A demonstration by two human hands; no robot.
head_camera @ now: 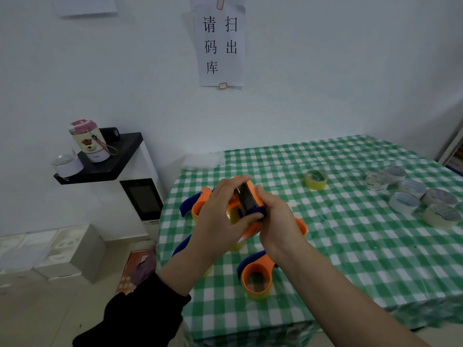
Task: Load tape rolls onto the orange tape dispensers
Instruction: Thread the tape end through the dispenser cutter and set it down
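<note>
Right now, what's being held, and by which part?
An orange tape dispenser, between both hands: left hand grips its left side, right hand its right side.

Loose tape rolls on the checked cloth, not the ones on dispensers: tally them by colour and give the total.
Yellow roll: 1
Whitish rolls: 6
Total: 7
A sliver at the right edge may be another roll; it is not counted.

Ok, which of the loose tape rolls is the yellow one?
The yellow roll lying alone, with a green label inside; the clear rolls sit clustered farther right.
</note>
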